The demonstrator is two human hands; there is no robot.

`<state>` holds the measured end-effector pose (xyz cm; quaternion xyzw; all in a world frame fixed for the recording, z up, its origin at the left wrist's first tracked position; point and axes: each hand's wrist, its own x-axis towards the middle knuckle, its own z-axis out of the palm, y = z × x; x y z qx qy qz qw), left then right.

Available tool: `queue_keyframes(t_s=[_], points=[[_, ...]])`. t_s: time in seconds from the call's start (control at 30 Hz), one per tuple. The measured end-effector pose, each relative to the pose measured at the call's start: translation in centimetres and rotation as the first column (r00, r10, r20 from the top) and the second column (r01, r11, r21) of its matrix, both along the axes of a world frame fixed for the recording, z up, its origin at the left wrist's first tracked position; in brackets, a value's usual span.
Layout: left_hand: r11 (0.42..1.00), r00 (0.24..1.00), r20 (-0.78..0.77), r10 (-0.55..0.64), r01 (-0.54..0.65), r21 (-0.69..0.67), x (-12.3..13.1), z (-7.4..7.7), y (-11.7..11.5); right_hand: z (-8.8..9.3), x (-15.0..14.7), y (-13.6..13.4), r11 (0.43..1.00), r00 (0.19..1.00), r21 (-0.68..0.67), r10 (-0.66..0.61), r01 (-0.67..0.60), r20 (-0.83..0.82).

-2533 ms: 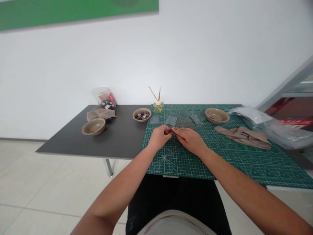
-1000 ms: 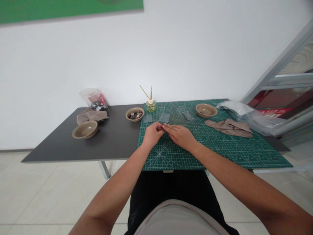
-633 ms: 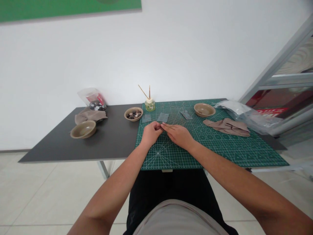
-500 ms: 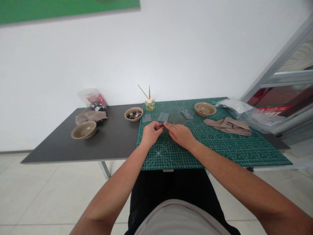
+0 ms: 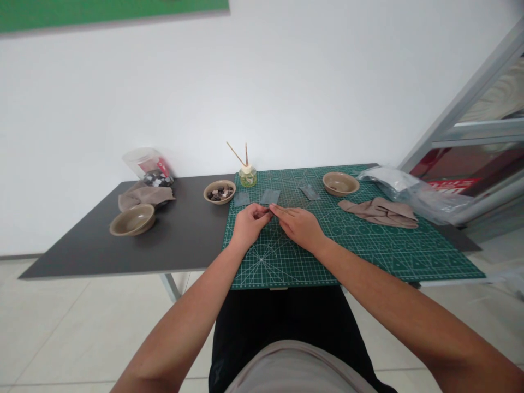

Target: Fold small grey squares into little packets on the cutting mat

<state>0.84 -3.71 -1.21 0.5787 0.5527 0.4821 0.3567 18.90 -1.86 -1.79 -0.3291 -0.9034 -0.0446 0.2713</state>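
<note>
My left hand (image 5: 248, 224) and my right hand (image 5: 298, 225) meet fingertip to fingertip over the green cutting mat (image 5: 368, 251). The left fingers are curled in a pinch around something small that I cannot make out. The right hand lies with its fingers stretched and pressed together toward the same spot. Just beyond the hands lie small grey fabric pieces (image 5: 270, 196) on the mat.
A bowl of dark pieces (image 5: 219, 192), a reed diffuser (image 5: 247, 176), an empty tan bowl (image 5: 131, 219), a beige cloth (image 5: 144, 195) and a plastic bag (image 5: 147, 164) sit left. Another bowl (image 5: 340, 183), beige fabric (image 5: 379, 212) and clear packaging (image 5: 413, 191) lie right.
Both hands stay together at the same spot on the mat, with only small finger movement. The view has drifted slightly, shifting the table's objects leftward.
</note>
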Motion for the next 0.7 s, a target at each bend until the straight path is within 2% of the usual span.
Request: queue_keyframes(t_s=[0.13, 0.23, 0.37, 0.43, 0.57, 0.7], points=[[0.999, 0.995, -0.094, 0.021, -0.018, 0.028, -0.02, -0.08, 0.07, -0.01, 0.00, 0.00, 0.997, 0.997, 0.025, 0.078, -0.078, 0.005], [1.000, 1.000, -0.003, 0.008, -0.008, 0.008, -0.01, -0.21, 0.12, 0.05, 0.08, -0.11, 0.999, 0.999, 0.015, 0.052, -0.052, -0.004], [1.000, 0.990, 0.141, -0.013, 0.015, -0.007, -0.02, -0.57, 0.31, 0.18, 0.20, -0.26, 0.999, 0.999, -0.026, -0.046, 0.046, -0.002], [1.000, 0.989, 0.150, -0.018, 0.018, -0.002, -0.06, -0.80, 0.43, 0.20, 0.17, -0.28, 0.997, 0.998, -0.039, -0.069, 0.069, -0.003], [1.000, 0.997, 0.072, -0.024, 0.023, 0.009, -0.05, -0.95, 0.53, 0.13, 0.03, -0.24, 0.999, 1.000, -0.031, -0.023, 0.023, -0.014], [0.999, 0.984, 0.175, -0.035, 0.040, -0.025, 0.20, -0.43, 0.38, -0.01, 0.05, -0.20, 0.999, 0.999, -0.039, -0.028, 0.027, -0.019]])
